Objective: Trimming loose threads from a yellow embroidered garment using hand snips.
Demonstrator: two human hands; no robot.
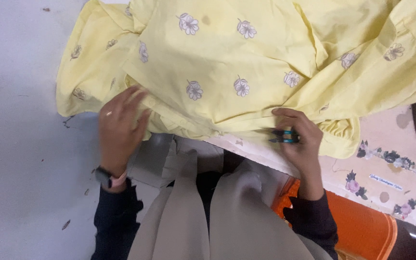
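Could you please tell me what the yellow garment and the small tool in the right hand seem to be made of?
The yellow garment looks like thin matte woven cloth, perhaps cotton: it creases softly and carries flower motifs. The small tool in the right hand seems dark metal with teal plastic grips, though mostly hidden.

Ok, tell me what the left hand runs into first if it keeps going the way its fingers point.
The left hand points up and a little right, its fingertips already at the folded edge of the yellow flowered cloth. Going straight on, it would meet that cloth first, probably sliding over or under the fold; depth there is unclear.
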